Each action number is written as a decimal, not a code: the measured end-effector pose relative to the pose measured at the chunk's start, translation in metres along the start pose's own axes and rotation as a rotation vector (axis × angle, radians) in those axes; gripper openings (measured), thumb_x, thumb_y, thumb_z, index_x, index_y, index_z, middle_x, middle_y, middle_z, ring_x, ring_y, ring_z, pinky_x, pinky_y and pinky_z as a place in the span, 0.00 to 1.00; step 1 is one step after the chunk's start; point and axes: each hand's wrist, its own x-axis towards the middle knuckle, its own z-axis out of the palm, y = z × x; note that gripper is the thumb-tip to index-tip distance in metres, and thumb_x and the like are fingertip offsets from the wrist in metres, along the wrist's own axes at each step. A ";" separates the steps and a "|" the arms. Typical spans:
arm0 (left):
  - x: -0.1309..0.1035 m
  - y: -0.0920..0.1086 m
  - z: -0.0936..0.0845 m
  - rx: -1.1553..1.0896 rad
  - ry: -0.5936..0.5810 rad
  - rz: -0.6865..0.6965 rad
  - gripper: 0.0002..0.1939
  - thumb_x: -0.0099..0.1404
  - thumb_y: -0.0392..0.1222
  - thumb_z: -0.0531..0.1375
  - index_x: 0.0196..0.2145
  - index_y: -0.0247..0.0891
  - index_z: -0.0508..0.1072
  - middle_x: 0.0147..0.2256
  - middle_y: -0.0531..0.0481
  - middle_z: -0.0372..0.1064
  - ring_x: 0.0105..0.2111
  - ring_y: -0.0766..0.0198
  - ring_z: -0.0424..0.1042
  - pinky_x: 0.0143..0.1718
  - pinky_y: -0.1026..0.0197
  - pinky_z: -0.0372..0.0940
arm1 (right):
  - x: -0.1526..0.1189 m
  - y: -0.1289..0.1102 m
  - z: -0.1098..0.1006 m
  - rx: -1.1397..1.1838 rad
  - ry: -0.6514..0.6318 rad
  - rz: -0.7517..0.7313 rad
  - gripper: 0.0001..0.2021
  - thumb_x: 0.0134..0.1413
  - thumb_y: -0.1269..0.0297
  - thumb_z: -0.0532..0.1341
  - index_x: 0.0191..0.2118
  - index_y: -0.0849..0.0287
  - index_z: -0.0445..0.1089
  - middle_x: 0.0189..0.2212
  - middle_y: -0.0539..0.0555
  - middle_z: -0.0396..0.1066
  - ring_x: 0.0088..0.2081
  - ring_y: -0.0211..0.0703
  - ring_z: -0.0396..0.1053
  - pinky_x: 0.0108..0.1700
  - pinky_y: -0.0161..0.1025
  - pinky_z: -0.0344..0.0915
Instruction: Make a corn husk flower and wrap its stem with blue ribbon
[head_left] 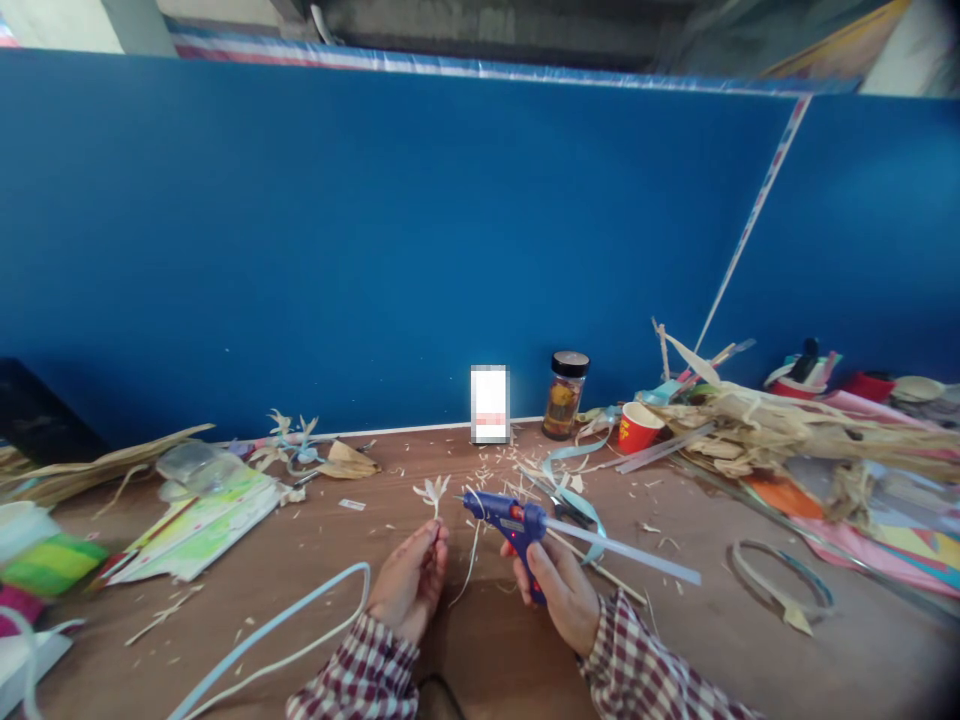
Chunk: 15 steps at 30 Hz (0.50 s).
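My left hand [414,582] pinches the stem of a small pale flower [433,492], whose petals spread above my fingertips. In my right hand [564,597] is a blue hot glue gun [504,515], its handle wrapped by my fingers. The gun's nozzle points left at the flower, with a small gap between them. Out of the gun's back runs a long clear glue stick [626,553]. A small red light shows on the gun's body. A thin pale strand [469,568] hangs below the nozzle, between my hands.
Pale scraps litter the brown table [300,620]. Behind stand a lidded jar [564,400] and a red paper cup [639,428]. Dried husks [795,440] pile up at right, near a hoop [780,580]. A light-blue hoop [277,620] and painted sheet [202,525] lie left. A blue partition [420,230] closes the back.
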 end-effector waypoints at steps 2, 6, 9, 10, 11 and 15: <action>0.000 0.000 0.000 0.011 0.009 -0.004 0.07 0.59 0.25 0.54 0.29 0.29 0.70 0.22 0.49 0.70 0.18 0.73 0.70 0.19 0.74 0.68 | 0.000 -0.001 0.000 -0.014 -0.015 0.001 0.21 0.57 0.48 0.45 0.37 0.62 0.63 0.20 0.47 0.57 0.20 0.33 0.57 0.23 0.32 0.55; -0.001 -0.002 0.001 0.031 -0.001 -0.001 0.06 0.59 0.26 0.54 0.28 0.29 0.70 0.21 0.50 0.70 0.17 0.73 0.69 0.19 0.73 0.68 | -0.001 -0.001 0.001 -0.054 -0.036 0.005 0.21 0.57 0.49 0.45 0.38 0.62 0.63 0.20 0.47 0.57 0.20 0.33 0.57 0.23 0.32 0.55; -0.004 -0.003 0.003 0.040 0.003 -0.006 0.07 0.60 0.26 0.53 0.27 0.30 0.70 0.21 0.49 0.70 0.16 0.73 0.69 0.18 0.73 0.67 | -0.001 0.000 0.002 -0.058 -0.038 0.003 0.20 0.58 0.50 0.45 0.38 0.63 0.63 0.20 0.47 0.57 0.21 0.33 0.57 0.23 0.32 0.56; -0.005 -0.003 0.004 0.042 0.009 -0.006 0.07 0.60 0.26 0.53 0.27 0.30 0.70 0.21 0.49 0.70 0.16 0.73 0.69 0.18 0.74 0.67 | -0.001 0.000 0.002 -0.057 -0.038 -0.002 0.20 0.58 0.50 0.45 0.37 0.63 0.63 0.20 0.48 0.57 0.21 0.33 0.57 0.23 0.32 0.56; -0.007 -0.003 0.005 0.044 0.015 -0.006 0.08 0.60 0.26 0.53 0.27 0.30 0.70 0.21 0.49 0.70 0.16 0.73 0.69 0.18 0.74 0.67 | 0.000 0.000 0.002 -0.057 -0.041 -0.005 0.20 0.58 0.51 0.45 0.37 0.63 0.63 0.20 0.47 0.57 0.20 0.32 0.57 0.23 0.32 0.56; -0.012 -0.003 0.008 0.046 0.016 0.000 0.08 0.60 0.26 0.53 0.27 0.30 0.70 0.20 0.49 0.69 0.17 0.72 0.69 0.18 0.73 0.67 | 0.000 0.000 0.003 -0.065 -0.049 -0.011 0.19 0.59 0.51 0.45 0.37 0.63 0.63 0.20 0.47 0.57 0.20 0.32 0.57 0.23 0.32 0.55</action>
